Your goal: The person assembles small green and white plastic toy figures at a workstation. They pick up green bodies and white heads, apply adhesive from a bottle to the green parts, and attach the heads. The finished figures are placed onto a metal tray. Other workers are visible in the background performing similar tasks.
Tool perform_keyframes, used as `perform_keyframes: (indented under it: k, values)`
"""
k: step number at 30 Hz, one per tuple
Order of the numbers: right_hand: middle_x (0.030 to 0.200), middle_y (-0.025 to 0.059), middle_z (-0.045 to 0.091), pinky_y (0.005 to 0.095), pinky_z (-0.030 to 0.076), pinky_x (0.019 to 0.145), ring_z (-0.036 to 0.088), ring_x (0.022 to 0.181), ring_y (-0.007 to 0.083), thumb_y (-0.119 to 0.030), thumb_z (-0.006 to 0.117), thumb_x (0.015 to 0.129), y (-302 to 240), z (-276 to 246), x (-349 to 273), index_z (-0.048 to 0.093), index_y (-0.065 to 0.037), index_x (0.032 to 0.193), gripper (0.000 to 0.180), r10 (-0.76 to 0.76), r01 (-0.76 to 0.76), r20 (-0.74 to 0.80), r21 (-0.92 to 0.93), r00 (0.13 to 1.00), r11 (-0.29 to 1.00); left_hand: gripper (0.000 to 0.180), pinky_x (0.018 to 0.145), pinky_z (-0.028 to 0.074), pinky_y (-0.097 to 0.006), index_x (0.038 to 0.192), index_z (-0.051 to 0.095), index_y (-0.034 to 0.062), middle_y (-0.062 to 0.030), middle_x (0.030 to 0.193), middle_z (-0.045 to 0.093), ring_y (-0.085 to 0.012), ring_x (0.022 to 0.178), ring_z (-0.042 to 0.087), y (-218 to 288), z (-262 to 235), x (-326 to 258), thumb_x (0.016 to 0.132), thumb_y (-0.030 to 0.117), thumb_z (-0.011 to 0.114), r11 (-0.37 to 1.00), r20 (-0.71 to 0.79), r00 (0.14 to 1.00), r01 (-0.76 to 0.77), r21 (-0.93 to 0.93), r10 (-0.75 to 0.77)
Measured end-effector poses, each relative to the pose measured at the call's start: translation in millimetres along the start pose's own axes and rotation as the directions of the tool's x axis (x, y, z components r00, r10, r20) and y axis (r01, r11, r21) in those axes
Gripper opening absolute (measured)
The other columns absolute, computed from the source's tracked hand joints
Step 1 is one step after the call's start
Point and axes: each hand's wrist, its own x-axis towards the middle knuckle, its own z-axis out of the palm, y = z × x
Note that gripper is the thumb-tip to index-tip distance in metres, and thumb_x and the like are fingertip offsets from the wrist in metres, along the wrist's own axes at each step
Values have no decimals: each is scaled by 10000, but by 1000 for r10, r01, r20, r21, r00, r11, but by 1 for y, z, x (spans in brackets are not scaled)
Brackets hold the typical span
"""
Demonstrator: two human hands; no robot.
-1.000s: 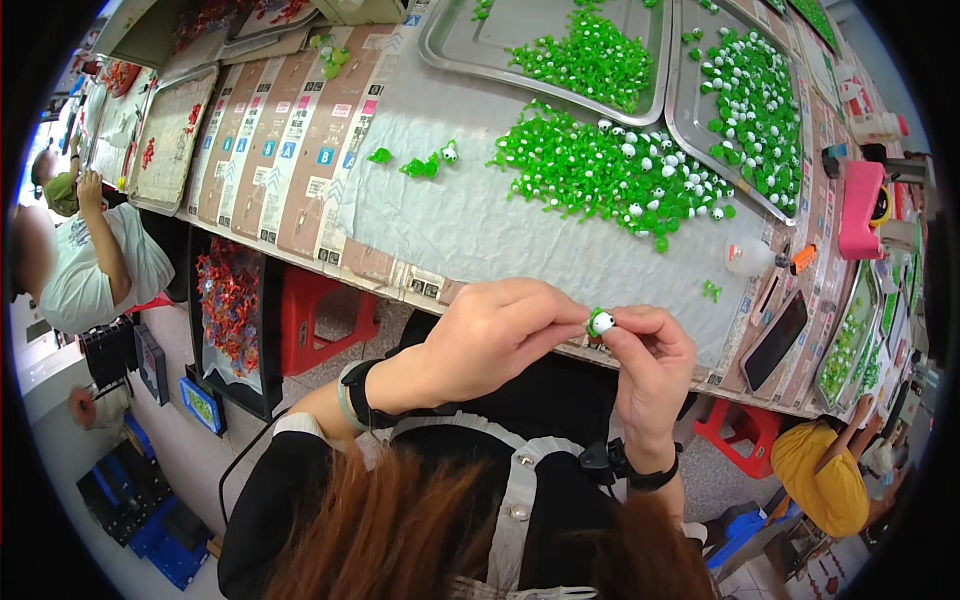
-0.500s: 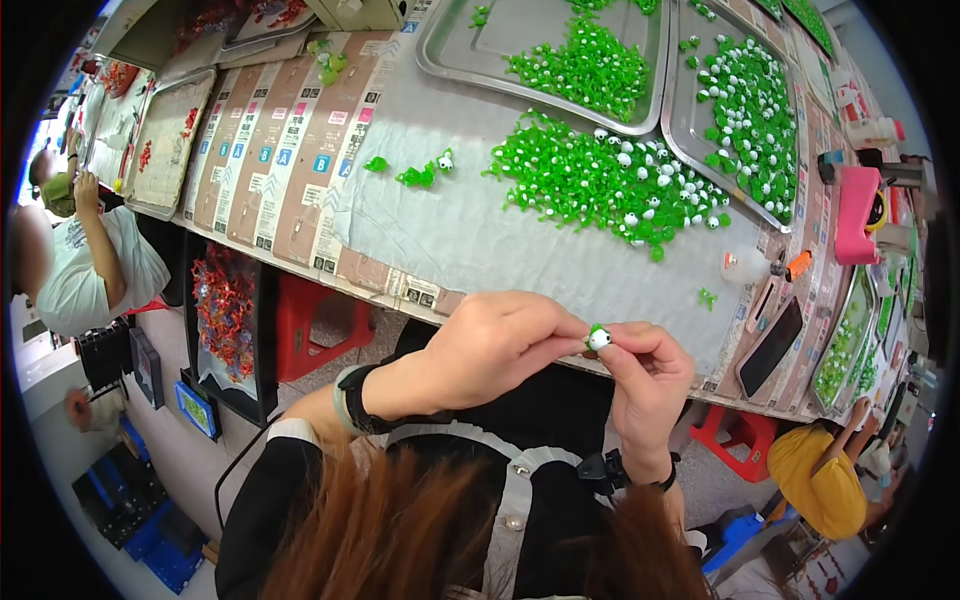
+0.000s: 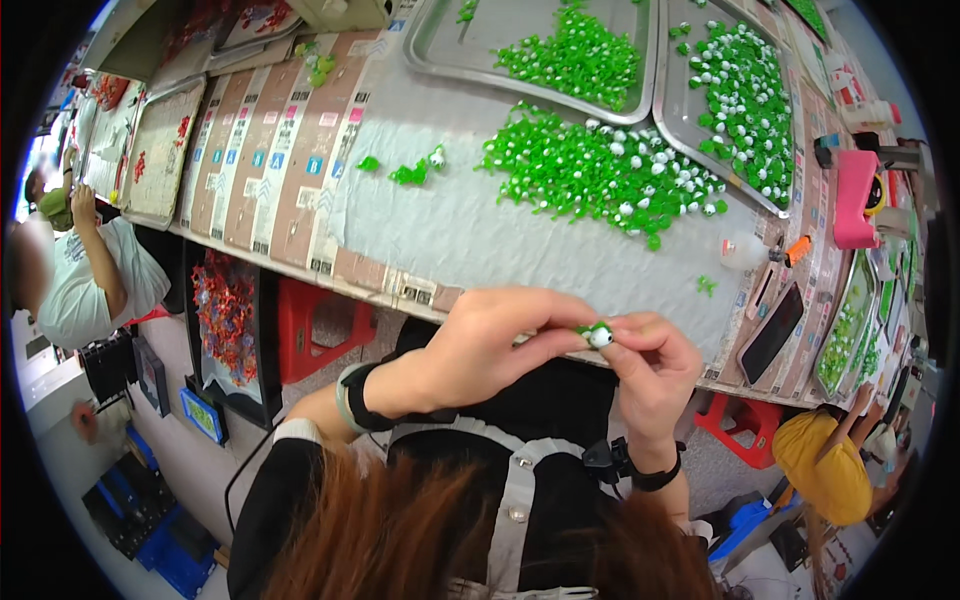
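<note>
1. We see both hands meeting just off the near edge of the desk (image 3: 520,240): the left hand (image 3: 490,345) curls over from the left and the right hand (image 3: 650,365) rises from below, their fingertips pressed together on one small green plastic piece with a white bead-like tip (image 3: 598,335).
2. Compared with a second ago, the pinch has hardly shifted; the piece sits in the same spot between the fingers, with the white tip now turned a little more toward us. We judge the fitting of this one piece is still in hand, not finished.
3. The piece looks hard, glossy and moulded, its white end round and smooth.
4. Beyond the hands, a loose heap of matching green-and-white pieces (image 3: 600,170) lies on the pale, matte desk cover, with a few strays (image 3: 415,170) to its left.
5. Farther off, two shallow dull-metal trays (image 3: 440,60) hold more of them.
6. At the right lie a dark flat phone (image 3: 772,332) and a pink plastic tool (image 3: 855,200).
</note>
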Motion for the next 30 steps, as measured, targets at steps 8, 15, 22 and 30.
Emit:
perform_keyframes:
  k: [8, 15, 22, 30]
  values:
    - [819, 133, 566, 217, 446, 635, 554, 726, 144, 94, 563, 683, 1, 0, 0, 542, 34, 758, 99, -58, 57, -1, -122, 998, 991, 203, 574, 435, -235, 882, 592, 6, -96, 762, 592, -159, 663, 571, -5, -3, -1, 681, -22, 591, 999, 98, 995, 11, -47, -7]
    - [766, 110, 575, 233, 466, 628, 564, 695, 143, 48, 543, 724, 7, -1, 7, 533, 46, 768, 45, 211, -203, -34, 153, 977, 967, 212, 628, 442, -187, 965, 529, -44, -75, 790, 589, -88, 709, 547, -8, 0, -1, 766, 27, 537, 703, 258, 871, 491, -515, -419]
    - [736, 112, 578, 233, 472, 610, 570, 642, 146, 19, 553, 732, 10, -2, 8, 537, 46, 775, 53, 247, -237, -28, 205, 968, 950, 176, 620, 461, -210, 924, 527, -54, -118, 802, 590, -121, 698, 564, -8, 2, 3, 774, 39, 523, 589, 311, 817, 568, -574, -485]
    - [719, 103, 578, 223, 467, 585, 562, 619, 125, 0, 542, 746, 14, -1, 10, 536, 42, 765, 47, 300, -285, -20, 252, 954, 925, 170, 616, 468, -223, 904, 515, -62, -133, 799, 587, -141, 705, 572, -12, 5, 3, 776, 49, 521, 550, 312, 805, 578, -603, -504]
